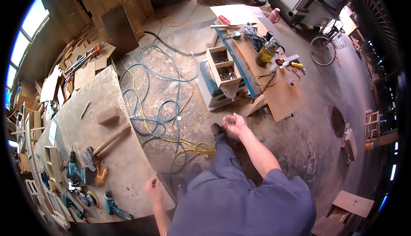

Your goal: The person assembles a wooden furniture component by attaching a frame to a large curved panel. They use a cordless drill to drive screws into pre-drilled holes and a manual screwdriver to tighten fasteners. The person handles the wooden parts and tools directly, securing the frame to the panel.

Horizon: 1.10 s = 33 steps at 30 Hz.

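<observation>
My right hand (235,125) is held out over the concrete floor, palm turned up and fingers curled around small dark pieces (230,121), too small to name surely. Just beyond it stands a wooden box (223,83) with two compartments of small dark hardware, apparently screws. The box rests on a blue and grey stand (214,99). Low on the left, my left hand (154,190) hangs beside the edge of a large workbench (124,167). Its fingers are curled in, and nothing shows in them.
Blue air hoses (165,103) and a coiled yellow cord (197,149) lie across the floor. On the workbench are a mallet (109,144), a cordless drill (113,206) and a wood block (108,115). A table (282,103) holding a flask (266,54) stands ahead right.
</observation>
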Tool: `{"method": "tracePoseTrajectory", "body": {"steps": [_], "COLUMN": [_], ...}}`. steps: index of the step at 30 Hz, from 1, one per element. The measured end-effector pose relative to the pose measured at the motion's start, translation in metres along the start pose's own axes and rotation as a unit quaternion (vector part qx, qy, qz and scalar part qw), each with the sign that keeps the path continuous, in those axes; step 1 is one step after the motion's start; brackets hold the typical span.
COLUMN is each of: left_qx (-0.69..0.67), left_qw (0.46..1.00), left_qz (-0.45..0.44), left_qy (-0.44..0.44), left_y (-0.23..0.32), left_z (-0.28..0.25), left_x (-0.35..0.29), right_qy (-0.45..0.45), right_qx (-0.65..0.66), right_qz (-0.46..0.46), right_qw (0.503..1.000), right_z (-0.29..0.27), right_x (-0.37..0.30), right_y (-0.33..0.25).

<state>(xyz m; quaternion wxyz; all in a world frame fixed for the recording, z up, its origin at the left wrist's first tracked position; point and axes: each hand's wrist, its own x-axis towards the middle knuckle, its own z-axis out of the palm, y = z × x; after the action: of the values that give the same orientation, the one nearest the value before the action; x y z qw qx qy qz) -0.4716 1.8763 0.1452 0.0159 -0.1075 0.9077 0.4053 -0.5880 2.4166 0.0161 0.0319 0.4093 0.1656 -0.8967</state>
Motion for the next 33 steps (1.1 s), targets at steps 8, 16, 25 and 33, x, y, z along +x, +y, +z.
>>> {"method": "tracePoseTrajectory", "body": {"steps": [8,16,25,33], "left_qx": [0.002,0.104,0.098,0.060], "left_qw": [0.983,0.975,0.869,0.800], "left_qz": [-0.183,-0.169,-0.295,-0.360], "left_qy": [0.029,0.096,0.385,0.476], "left_y": [0.082,0.169,0.112,-0.021], "left_z": [0.071,0.102,0.054,-0.031], "left_x": [-0.016,0.019,0.138,0.243], "right_qy": [-0.027,-0.091,-0.051,-0.187], "right_qx": [0.064,-0.048,-0.354,-0.690], "right_qz": [-0.079,0.073,0.340,0.135], "right_qw": [0.994,0.992,0.870,0.686], "right_z": [0.157,0.186,0.164,0.311], "right_x": [0.181,0.237,0.194,0.131], "right_y": [-0.174,-0.186,-0.057,0.024]}}
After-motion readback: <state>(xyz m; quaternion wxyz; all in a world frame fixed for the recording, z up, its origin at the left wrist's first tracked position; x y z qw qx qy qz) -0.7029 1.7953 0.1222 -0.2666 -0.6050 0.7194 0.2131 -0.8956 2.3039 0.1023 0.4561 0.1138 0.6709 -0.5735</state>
